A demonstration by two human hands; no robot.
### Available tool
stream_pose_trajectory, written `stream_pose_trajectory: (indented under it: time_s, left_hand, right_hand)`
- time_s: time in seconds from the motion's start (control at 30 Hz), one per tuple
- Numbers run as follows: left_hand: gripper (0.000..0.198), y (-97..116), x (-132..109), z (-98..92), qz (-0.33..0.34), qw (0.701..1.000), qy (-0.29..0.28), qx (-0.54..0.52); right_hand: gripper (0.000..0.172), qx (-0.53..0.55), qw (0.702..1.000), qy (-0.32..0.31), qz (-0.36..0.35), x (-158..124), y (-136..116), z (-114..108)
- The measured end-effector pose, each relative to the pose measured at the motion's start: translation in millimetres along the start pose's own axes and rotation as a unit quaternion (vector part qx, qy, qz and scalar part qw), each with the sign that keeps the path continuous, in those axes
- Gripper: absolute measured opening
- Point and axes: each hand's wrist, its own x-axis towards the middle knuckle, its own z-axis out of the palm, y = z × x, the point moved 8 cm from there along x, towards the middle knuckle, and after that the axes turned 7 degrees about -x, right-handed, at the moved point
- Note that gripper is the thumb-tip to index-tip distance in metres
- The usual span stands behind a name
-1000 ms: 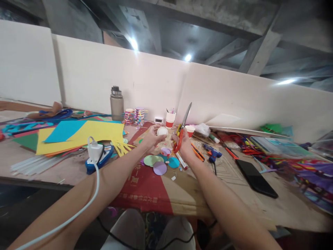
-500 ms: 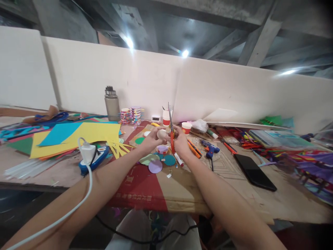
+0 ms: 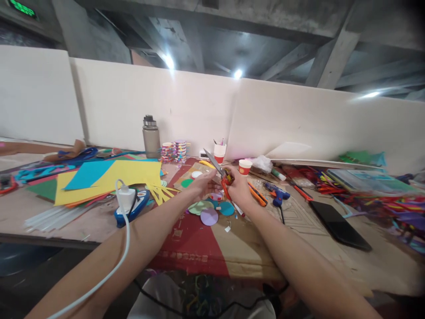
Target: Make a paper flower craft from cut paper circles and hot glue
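My right hand [image 3: 238,188] grips red-handled scissors [image 3: 222,172], whose blades point up and to the left. My left hand [image 3: 206,184] is curled shut right beside the blades. The white ball it holds is hidden behind its fingers. Both hands hover over a red and tan cardboard sheet [image 3: 199,243]. Just below them lie a green paper circle [image 3: 198,207], a purple circle [image 3: 209,217] and a teal circle [image 3: 227,208].
Yellow and blue paper sheets [image 3: 109,177] lie at the left beside a white charger [image 3: 125,195] on a blue power strip. A bottle [image 3: 150,137], paper cups [image 3: 245,166], a blue glue gun [image 3: 278,192], an orange knife [image 3: 258,196] and a black phone [image 3: 340,226] crowd the table.
The scissors swung from pointing up-right to up-left. The hands drew together, and the white ball went out of sight behind the left fingers. The camera shifted slightly.
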Motion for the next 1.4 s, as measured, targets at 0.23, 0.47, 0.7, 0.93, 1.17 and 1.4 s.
stream_pose_trajectory:
  time_s: [0.23,0.47,0.7,0.93,1.17,1.4]
  left_hand:
    - [0.036,18.1,-8.1,-1.6,0.033,0.997,0.029,-0.067]
    - [0.032,41.5,-10.6,-12.6,0.072,0.981,0.054,-0.17]
    - [0.038,57.8,-12.3,-18.8,0.14,0.955,0.055,-0.255]
    - [0.039,67.5,-10.5,-25.6,0.171,0.943,0.066,-0.279]
    - [0.039,66.2,-13.4,-14.0,0.158,0.948,0.069,-0.267]
    - [0.038,64.0,-9.9,-15.1,0.166,0.944,0.064,-0.277]
  right_hand:
    - [0.05,0.073,0.995,0.048,0.043,1.0,-10.1,-13.5]
    - [0.03,0.117,0.991,-0.024,0.053,-8.9,-28.5,-6.8]
    - [0.026,0.145,0.972,-0.128,0.13,-18.1,-35.4,8.7]
    - [0.045,0.138,0.959,-0.213,0.13,-27.2,-51.5,19.4]
    - [0.049,0.107,0.954,-0.228,0.163,-30.9,-49.1,20.2]
    - [0.051,0.11,0.942,-0.242,0.206,-33.9,-43.9,20.9]
